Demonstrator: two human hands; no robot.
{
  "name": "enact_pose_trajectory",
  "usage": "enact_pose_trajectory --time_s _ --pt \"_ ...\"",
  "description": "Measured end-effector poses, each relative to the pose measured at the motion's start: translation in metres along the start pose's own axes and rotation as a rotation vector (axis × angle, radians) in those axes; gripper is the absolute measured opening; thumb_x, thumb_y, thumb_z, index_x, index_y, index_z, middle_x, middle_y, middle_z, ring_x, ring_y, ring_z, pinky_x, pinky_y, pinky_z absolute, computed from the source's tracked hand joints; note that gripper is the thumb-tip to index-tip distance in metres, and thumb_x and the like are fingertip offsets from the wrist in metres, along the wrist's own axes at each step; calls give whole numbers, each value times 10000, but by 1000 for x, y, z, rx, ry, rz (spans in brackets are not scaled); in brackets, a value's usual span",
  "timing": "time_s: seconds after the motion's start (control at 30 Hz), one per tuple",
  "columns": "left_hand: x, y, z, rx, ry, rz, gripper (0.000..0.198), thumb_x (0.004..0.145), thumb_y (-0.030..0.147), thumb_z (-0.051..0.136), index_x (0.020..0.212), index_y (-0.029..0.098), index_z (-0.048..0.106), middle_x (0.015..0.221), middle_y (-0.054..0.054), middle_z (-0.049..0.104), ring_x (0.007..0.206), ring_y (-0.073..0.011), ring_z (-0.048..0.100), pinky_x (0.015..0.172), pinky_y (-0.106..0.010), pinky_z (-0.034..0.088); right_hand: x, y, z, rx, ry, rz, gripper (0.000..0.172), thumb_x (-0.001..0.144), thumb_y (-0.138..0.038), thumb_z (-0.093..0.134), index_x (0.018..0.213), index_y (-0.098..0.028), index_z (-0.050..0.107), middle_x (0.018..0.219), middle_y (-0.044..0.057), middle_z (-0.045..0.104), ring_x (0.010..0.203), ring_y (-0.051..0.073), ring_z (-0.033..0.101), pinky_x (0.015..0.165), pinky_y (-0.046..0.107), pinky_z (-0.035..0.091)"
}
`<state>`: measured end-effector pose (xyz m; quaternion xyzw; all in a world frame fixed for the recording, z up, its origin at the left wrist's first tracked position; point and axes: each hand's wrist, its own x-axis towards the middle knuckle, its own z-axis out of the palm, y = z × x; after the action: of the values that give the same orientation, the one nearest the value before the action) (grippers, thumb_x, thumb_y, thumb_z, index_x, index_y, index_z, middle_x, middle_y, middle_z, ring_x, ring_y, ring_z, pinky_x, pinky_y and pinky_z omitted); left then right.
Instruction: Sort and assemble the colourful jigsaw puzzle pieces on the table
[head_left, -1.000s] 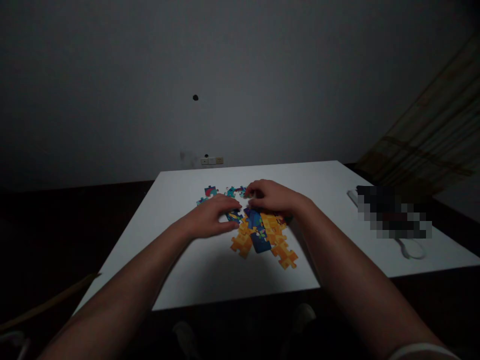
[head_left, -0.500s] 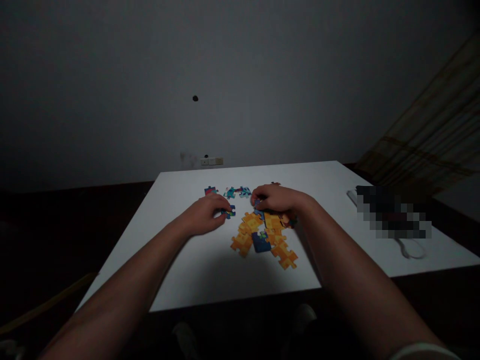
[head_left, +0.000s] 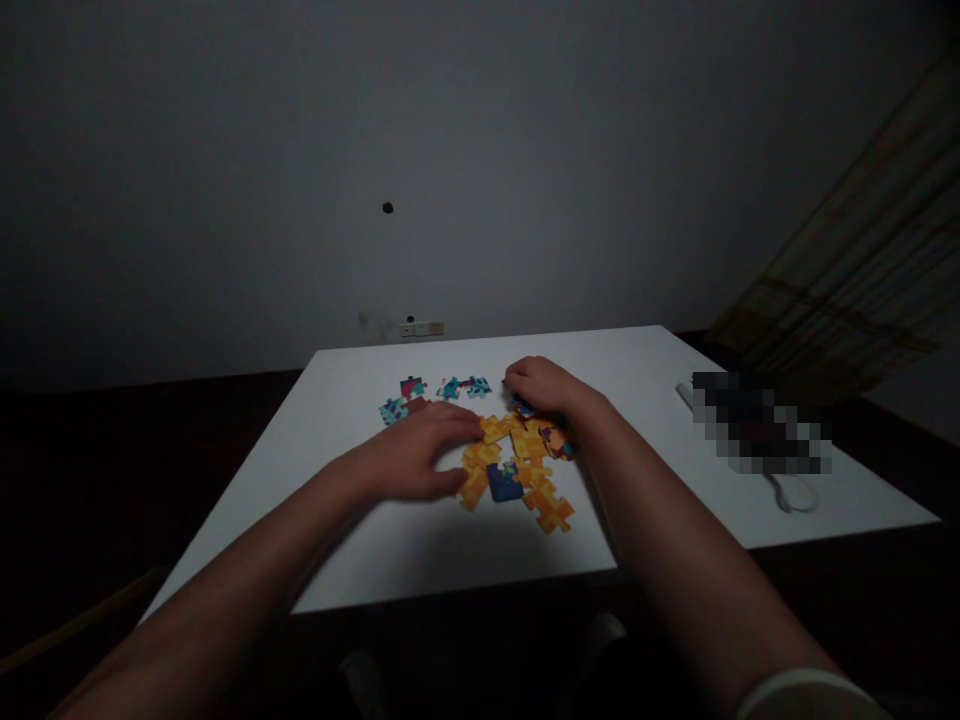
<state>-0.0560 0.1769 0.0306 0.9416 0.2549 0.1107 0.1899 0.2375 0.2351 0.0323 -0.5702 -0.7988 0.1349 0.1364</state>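
Reaching over the white table (head_left: pixel 360 540), room toward its near edge; left hand (head_left: pixel 416 452) spread against puzzle pieces (head_left: pixel 510 455); right hand (head_left: pixel 546 388) curled, grip unclear.

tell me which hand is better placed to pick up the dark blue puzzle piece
Left, probably. The left hand rests at the near side of the orange puzzle pieces, its fingertips close to the dark blue piece. The right hand sits at the pile's far edge, with orange pieces between it and the blue one.

Orange-yellow jigsaw pieces (head_left: pixel 487 458) lie in a loose heap near the middle of the white surface (head_left: pixel 420 560), with a dark blue piece (head_left: pixel 504 482) among them. Teal and red pieces (head_left: pixel 450 389) sit scattered toward the far edge, their printed patterns hard to make out in the dim light.
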Motion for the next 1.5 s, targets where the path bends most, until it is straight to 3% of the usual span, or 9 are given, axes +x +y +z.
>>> enact_pose_trajectory --time_s 0.1,0.2,0.47,0.63,0.8,1.0,1.1,1.23,1.5 --pt "5 22 11 3 -151 -61 1075 787 434 891 1726 197 425 1846 -183 301 1694 -412 312 1375 -574 318 -2 -4 -5 -79 -35 39 373 1051 -284 527 885 -165 839 947 150 825 834 242 694 749 329 428" --pt "10 29 19 29 -217 -109 1124 822 427 845 1770 151 308 1871 -202 199 1725 -418 221 1398 -577 280 -2 -9 -7 -129 -74 43 397 1069 -290 503 984 -144 862 1055 176 841 911 245 728 765 315 436" --pt "16 30 18 245 -92 -102 691 919 145 585 1607 136 519 1637 -220 595 1508 -352 575 1278 -534 471 -1 -16 -4 -134 -93 32 420 1083 -334 497 1129 -147 870 1197 206 835 1075 283 773 845 313 494" --pt "25 35 22 429 -71 -166 599 976 162 587 1573 174 535 1514 -210 668 1341 -338 666 1096 -472 579 0 -14 0 -136 -63 43 444 1077 -362 501 1206 -129 856 1253 238 817 1133 316 777 900 348 531" --pt "33 38 28 541 -48 -204 405 1098 222 477 1476 199 621 1289 -184 750 1151 -325 729 974 -454 587 0 -16 0 -139 -23 54 460 1092 -371 483 1235 -128 847 1296 253 801 1185 316 765 967 362 538" --pt "41 27 22 528 -25 -255 465 1062 184 483 1498 195 643 1210 -199 794 1074 -342 761 933 -468 581 -1 -16 0 -132 10 58 443 1073 -373 494 1192 -146 855 1275 241 809 1140 329 771 925 383 550" --pt "47 13 10 452 -25 -292 470 1022 192 535 1468 201 681 1230 -205 804 1048 -333 774 914 -457 590 -1 -16 0 -125 15 63 440 1076 -384 495 1195 -156 852 1279 234 809 1140 327 766 935 385 543" --pt "51 -10 -1 154 131 -269 464 1016 264 582 1466 246 694 1205 -138 833 999 -284 788 927 -430 607 -2 -18 -4 -110 12 76 429 1084 -379 496 1161 -161 858 1249 220 818 1104 305 761 907 357 522" --pt "53 -41 24 -131 391 -286 452 1036 292 600 1476 216 671 1350 -134 797 1189 -282 765 1065 -474 601 -3 -25 -8 -51 19 48 449 1100 -323 453 1020 -138 854 1105 184 833 940 241 715 773 311 425"
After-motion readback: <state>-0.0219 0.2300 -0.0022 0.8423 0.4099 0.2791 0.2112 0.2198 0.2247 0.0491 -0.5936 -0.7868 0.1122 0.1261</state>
